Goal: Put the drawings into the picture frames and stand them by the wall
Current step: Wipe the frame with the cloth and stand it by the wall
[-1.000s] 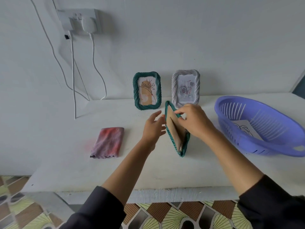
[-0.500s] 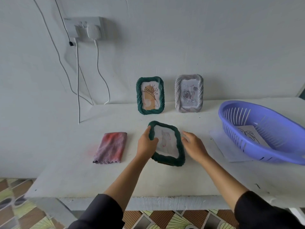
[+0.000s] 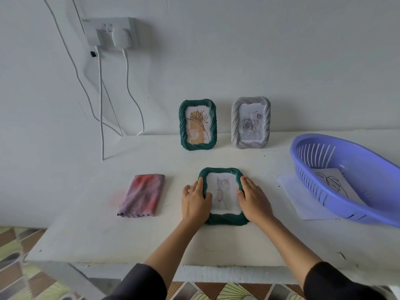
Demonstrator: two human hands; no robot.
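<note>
A green picture frame (image 3: pixel 221 172) with a faint cat drawing lies face up on the white table (image 3: pixel 194 245), at the middle. My left hand (image 3: pixel 195 202) grips its left edge, thumb on the glass. My right hand (image 3: pixel 254 201) holds its right edge. Against the wall stand a green frame (image 3: pixel 197 124) with a flower drawing and a grey frame (image 3: pixel 251 123) with a rose drawing. Another drawing (image 3: pixel 334 184) lies inside the purple basket (image 3: pixel 368 169) at the right.
A folded pink-purple cloth (image 3: pixel 141 195) lies left of my hands. A loose white sheet (image 3: pixel 303 200) sticks out from under the basket. A wall socket (image 3: pixel 112 32) with cables hangs at the upper left. Patterned floor shows below the table's front edge.
The frame was on edge with its brown back showing; it has been turned face up and laid flat. My hands now hold both its sides.
</note>
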